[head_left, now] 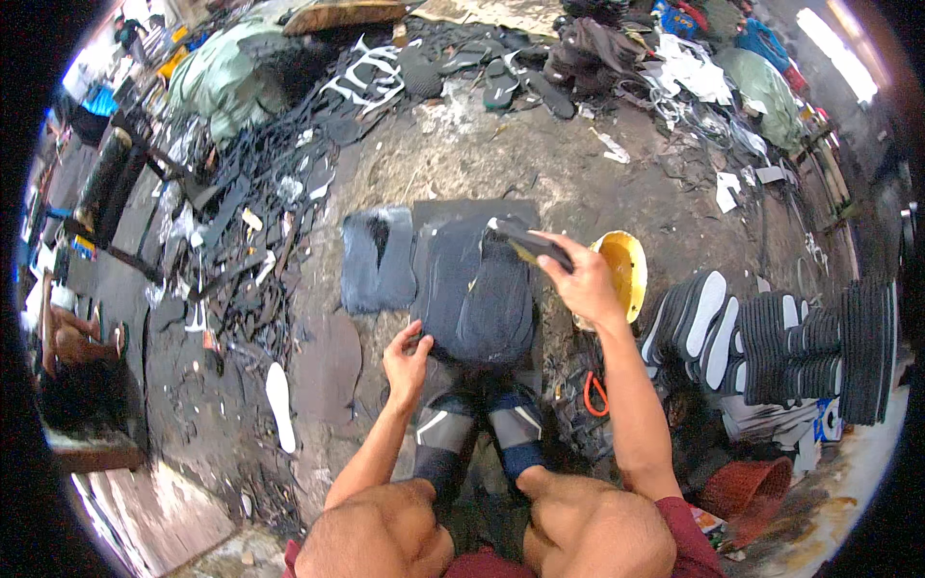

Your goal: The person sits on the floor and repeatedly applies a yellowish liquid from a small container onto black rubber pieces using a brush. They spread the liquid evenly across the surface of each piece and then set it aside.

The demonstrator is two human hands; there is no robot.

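In front of my knees lies a rounded black sheet [477,299] with wet-looking streaks, on top of a dark flat board [482,209]. My left hand [405,361] is at its lower left edge, with finger and thumb bent together on the rim. Over the sheet's upper right part, my right hand [583,279] grips a flat dark strip [528,241] with a yellowish underside and a whitish tip; its exact kind is unclear. A yellow bowl [624,275] stands just right of that hand. To the left lies a smaller dark blue-grey sheet [378,260].
Stacks of black and white soles [761,337] stand at the right, above a red basket [747,496]. One white sole [279,407] lies at the left. Dark scraps [251,212] heap up left and far. An orange-red loop [596,393] lies near my right forearm.
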